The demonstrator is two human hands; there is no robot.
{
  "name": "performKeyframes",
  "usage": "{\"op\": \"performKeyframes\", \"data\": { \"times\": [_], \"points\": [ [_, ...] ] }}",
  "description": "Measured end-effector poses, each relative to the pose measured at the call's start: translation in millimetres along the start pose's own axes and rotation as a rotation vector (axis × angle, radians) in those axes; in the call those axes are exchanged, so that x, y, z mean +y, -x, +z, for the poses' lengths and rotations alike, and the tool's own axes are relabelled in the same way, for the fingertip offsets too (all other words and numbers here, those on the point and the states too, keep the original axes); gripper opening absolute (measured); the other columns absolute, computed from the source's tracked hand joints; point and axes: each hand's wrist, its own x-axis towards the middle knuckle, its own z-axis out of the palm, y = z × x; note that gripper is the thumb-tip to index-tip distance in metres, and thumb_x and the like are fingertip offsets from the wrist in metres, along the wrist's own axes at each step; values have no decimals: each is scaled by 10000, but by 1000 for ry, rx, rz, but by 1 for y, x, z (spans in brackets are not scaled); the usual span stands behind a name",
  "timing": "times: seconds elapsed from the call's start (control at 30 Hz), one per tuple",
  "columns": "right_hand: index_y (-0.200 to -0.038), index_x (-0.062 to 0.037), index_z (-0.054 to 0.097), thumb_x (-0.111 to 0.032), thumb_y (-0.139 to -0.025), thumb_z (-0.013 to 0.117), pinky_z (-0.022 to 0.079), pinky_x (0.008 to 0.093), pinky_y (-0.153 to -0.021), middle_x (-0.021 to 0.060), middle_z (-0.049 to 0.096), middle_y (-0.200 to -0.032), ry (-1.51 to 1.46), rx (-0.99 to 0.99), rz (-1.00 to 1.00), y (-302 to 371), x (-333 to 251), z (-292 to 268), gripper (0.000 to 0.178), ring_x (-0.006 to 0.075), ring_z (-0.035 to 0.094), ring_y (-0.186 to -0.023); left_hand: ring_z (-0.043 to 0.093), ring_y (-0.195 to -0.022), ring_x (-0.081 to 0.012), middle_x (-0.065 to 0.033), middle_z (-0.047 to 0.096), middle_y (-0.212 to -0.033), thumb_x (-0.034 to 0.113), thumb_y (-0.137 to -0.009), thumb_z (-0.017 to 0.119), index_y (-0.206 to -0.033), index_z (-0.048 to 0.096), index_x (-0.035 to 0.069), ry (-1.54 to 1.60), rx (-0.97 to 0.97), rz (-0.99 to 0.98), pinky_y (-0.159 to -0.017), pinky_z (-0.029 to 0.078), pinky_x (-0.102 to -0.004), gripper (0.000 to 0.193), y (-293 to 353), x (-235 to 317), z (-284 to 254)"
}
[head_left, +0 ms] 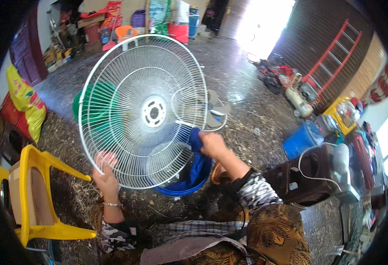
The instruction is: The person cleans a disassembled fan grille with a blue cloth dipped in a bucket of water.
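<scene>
A round white wire fan grille (153, 111) is held up in front of me, tilted, with a slotted plate at its centre. My left hand (106, 176) grips its rim at the lower left, fingers partly behind the wires. In my closed right hand (213, 145) is a blue cloth (195, 140), pressed against the grille's right edge. The cloth hangs down toward a blue basin (178, 192) standing below the grille. Through the wires, a green tub (81, 106) shows on the floor behind. Grey fan blades (216, 115) lie on the floor beyond my right hand.
A yellow plastic chair (30, 194) with a cardboard box stands at my left. To the right are a dark brown crate (308, 179), a blue bucket (303, 139) and a white fan part with a cord (341, 159). A red ladder (335, 57) leans by the far right wall.
</scene>
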Motion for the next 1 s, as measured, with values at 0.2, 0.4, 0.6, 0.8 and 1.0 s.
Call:
{"op": "performKeyframes", "data": {
  "times": [0.2, 0.4, 0.6, 0.8, 1.0],
  "points": [
    [-1275, -98, 443, 60, -543, 664, 450, 401, -882, 176, 502, -1120, -369, 726, -150, -75, -59, -70, 781, 348, 488, -1077, 630, -876, -194, -198, 613, -1073, 21, -924, 438, -1264, 426, -75, -385, -25, -200, -728, 514, -290, 354, -12, 26, -7],
    [-1354, -160, 396, 82, -555, 656, 379, 420, -999, 207, 416, -1275, -322, 954, -208, -153, -75, -24, 874, 387, 423, -1179, 617, -959, -229, -204, 600, -1090, 33, -939, 415, -1293, 411, -70, -415, -16, -183, -812, 517, -338, 369, -25, 30, -13],
    [-1382, -67, 335, -14, -727, 586, 359, 389, -1006, 188, 368, -1366, -200, 614, 256, -148, -10, 71, 703, 333, 357, -1264, 598, -1003, -230, -189, 583, -1143, 134, -951, 454, -1290, 440, -61, -247, 74, 63, -853, 484, -347, 392, -22, 5, -19],
    [-1276, 20, 480, -204, -901, 393, 341, 398, -983, 246, 338, -1405, 502, 226, 177, -97, 16, 113, 445, 338, 352, -1279, 586, -1053, -302, -238, 554, -1170, 119, -967, 386, -1287, 416, -66, -284, -35, 63, -904, 488, -401, 371, -21, 15, -21],
    [-1073, 54, 632, -192, -830, 468, 392, 440, -884, 327, 429, -1289, 458, 6, 136, -41, -43, 133, 382, 406, 416, -1173, 575, -1074, -287, -240, 541, -1190, 119, -980, 371, -1315, 377, -94, -227, -50, 150, -929, 482, -387, 397, -13, 24, -9]
  ]
}}
